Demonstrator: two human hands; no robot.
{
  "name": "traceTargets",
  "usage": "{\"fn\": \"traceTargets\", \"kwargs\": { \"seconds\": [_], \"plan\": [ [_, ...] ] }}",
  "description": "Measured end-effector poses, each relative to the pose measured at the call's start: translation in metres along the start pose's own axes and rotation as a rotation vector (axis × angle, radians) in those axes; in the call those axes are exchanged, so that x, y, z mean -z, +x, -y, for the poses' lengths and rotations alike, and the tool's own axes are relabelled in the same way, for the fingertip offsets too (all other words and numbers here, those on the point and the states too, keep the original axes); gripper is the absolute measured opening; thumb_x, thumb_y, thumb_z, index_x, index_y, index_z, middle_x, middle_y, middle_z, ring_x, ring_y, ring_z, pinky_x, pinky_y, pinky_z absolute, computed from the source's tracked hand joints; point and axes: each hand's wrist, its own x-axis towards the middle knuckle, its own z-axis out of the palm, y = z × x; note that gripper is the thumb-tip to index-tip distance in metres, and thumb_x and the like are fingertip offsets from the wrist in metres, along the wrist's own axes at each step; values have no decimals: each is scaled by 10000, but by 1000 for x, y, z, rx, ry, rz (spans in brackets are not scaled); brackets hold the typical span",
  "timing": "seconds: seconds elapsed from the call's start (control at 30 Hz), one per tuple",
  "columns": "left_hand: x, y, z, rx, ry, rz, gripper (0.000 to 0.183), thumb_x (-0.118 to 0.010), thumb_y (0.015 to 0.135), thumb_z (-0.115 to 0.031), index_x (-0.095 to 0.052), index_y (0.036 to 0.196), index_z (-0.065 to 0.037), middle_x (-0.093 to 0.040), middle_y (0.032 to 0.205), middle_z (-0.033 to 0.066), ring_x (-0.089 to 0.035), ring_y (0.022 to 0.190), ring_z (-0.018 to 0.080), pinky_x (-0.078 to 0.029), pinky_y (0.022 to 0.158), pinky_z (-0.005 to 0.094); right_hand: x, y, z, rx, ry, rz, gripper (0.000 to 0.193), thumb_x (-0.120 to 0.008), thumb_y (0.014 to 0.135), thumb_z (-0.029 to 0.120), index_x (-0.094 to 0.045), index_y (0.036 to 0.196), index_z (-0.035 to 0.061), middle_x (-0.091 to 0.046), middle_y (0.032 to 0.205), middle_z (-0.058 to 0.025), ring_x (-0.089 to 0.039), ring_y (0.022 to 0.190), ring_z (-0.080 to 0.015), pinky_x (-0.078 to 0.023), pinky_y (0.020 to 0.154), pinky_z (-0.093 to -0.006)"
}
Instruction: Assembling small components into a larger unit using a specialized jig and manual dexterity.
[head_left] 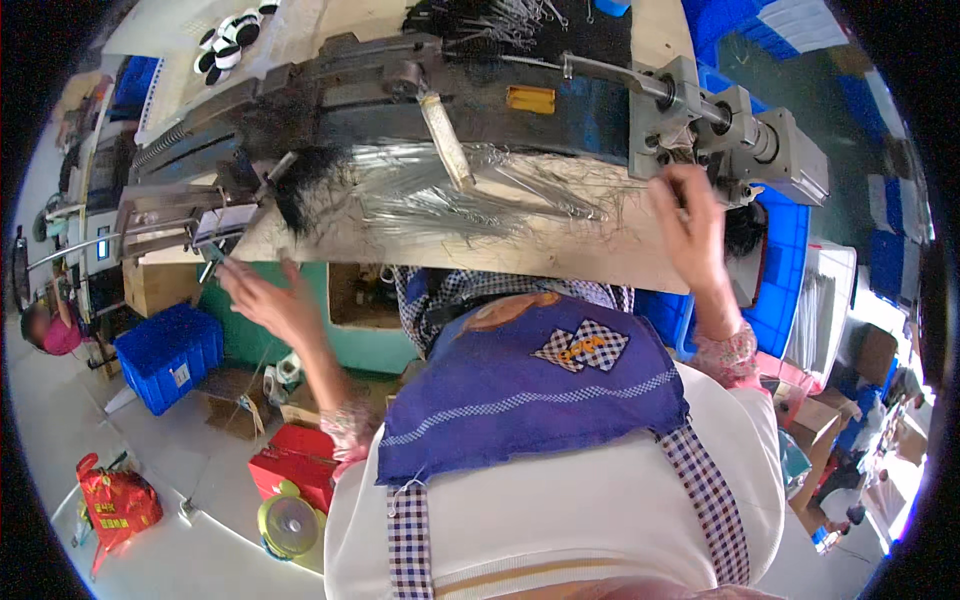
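Note:
My left hand [270,298] is at the left end of a bench machine, fingers stretched and thumb apart. Its fingertips are close to a metal clamp [222,222]; I cannot tell whether they touch. At the other end my right hand [692,228] is raised, fingers curled together just below the grey motor spindle [722,118]. What these fingers hold, if anything, is hidden. Between the hands lies a spread of thin metal wires [450,195] on the pale tabletop. A tuft of black bristles [298,190] sits beside the clamp.
A tape-wrapped handle [446,142] slants over the wires. Behind it are a yellow tray [530,99], looped wire pieces [510,22] and black-and-white rolls [228,42]. Blue crates [172,355] stand around the table. A red bag [118,500] lies on the floor.

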Motion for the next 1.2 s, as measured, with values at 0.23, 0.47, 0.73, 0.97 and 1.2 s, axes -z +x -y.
{"fn": "traceTargets", "kwargs": {
  "seconds": [0.23, 0.47, 0.73, 0.97, 1.2],
  "plan": [
    [127, 44, -176, -438, -1578, 1011, 477, -640, 861, -223, -461, 1243, 1, -509, 1213, 211, -510, 1140, 304, -396, 968, 392, 15, 45, 100, 641, 164, 144, 130, -624, 817, 13, -590, 942, 7, -615, 867, -122, -643, 810, -253, -506, 716, -333],
    [45, 33, -138, 19, -1602, 722, 232, -457, 986, -194, -567, 1027, 6, -533, 954, 78, -558, 864, 142, -478, 765, 320, -2, 100, 56, 574, -165, 35, 185, -590, 827, 35, -602, 1011, 16, -610, 902, -110, -629, 826, -295, -520, 719, -358],
    [116, 67, -183, 692, -2442, 1162, 226, -446, 992, -258, -516, 939, -50, -444, 722, 10, -297, 498, 50, -245, 400, 197, -43, 129, 48, 804, -453, 96, 208, -572, 754, 58, -610, 958, 45, -577, 880, -86, -611, 870, -250, -529, 718, -355],
    [62, 78, -87, 805, -2881, 814, 253, -501, 965, -239, -572, 1161, -96, -370, 648, -32, -282, 446, 37, -223, 361, 211, -41, 125, 55, 801, -358, 102, 181, -578, 727, 19, -590, 907, 36, -559, 830, -95, -591, 811, -280, -515, 696, -374],
    [67, 97, -214, -481, -1267, 937, 229, -638, 826, -202, -711, 960, -31, -604, 613, 136, -530, 521, 135, -451, 541, 316, -49, 208, 54, 732, -621, -17, 159, -553, 841, 130, -584, 975, 51, -566, 918, -148, -584, 892, -347, -484, 743, -397]
  ]
}}
